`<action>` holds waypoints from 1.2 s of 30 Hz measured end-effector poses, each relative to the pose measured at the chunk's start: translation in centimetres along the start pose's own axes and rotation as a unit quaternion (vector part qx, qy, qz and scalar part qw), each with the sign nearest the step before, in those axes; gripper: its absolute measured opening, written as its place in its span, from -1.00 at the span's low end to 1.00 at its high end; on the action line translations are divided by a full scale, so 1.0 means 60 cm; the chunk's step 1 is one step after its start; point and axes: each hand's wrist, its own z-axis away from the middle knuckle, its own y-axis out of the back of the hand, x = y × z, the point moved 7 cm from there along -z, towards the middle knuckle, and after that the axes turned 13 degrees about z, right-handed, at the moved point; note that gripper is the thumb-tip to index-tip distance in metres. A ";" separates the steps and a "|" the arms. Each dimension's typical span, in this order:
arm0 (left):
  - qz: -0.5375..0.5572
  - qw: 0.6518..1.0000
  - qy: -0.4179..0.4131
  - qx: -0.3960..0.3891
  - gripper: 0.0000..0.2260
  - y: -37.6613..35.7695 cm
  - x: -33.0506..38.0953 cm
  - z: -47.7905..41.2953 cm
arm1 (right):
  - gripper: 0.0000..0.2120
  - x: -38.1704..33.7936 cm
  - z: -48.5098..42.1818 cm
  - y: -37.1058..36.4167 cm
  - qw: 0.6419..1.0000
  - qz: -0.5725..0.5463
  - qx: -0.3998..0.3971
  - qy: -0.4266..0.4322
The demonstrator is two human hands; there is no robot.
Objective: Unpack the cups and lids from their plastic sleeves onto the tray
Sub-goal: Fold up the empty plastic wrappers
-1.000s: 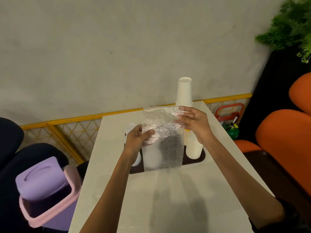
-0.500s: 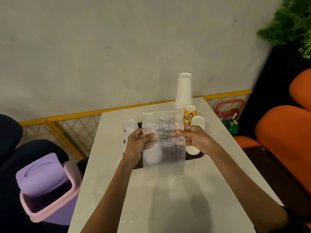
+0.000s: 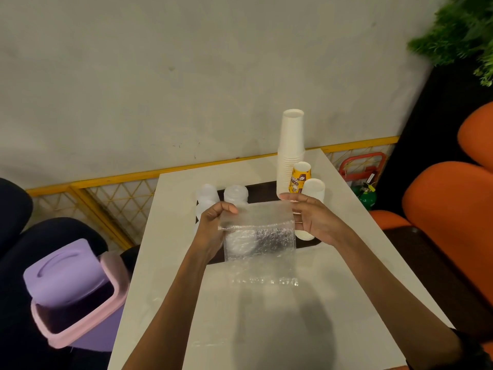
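Observation:
An empty clear plastic sleeve hangs between both hands above the table, its top folded over toward me. My left hand pinches its left edge and my right hand pinches its right edge. Behind it lies a dark tray. A tall stack of white cups stands at the tray's right end, with a yellow printed cup and a short white cup stack beside it. Stacks of translucent lids stand at the tray's left end, partly hidden by my left hand.
The white table holds the tray at its far half. A purple and pink bin with a tilted lid stands on the floor at left. Orange seats are at right. A yellow railing runs behind the table.
Both hands have lowered the sleeve and brought it nearer, and its top part has folded over. The cups on the tray's right end are now uncovered.

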 end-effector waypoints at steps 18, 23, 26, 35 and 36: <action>0.051 0.995 0.045 0.075 -0.78 0.000 -0.008 -0.008 | -0.95 0.043 -0.010 -0.020 0.998 -0.004 0.046 -0.039; -0.092 0.989 0.112 0.029 -0.67 0.000 -0.042 0.014 | -0.58 0.027 -0.011 -0.010 0.994 0.056 0.095 0.011; -0.093 0.992 0.079 0.023 -0.83 -0.005 -0.037 0.018 | -0.64 0.024 -0.010 -0.008 0.994 0.061 0.090 0.019; -0.044 0.996 0.048 0.055 -0.93 0.005 -0.032 0.018 | -0.83 0.046 0.005 -0.022 1.000 0.016 0.018 -0.012; -0.039 0.996 0.058 0.047 -0.91 0.003 -0.035 0.020 | -0.83 0.048 0.004 -0.021 1.000 0.007 0.021 -0.011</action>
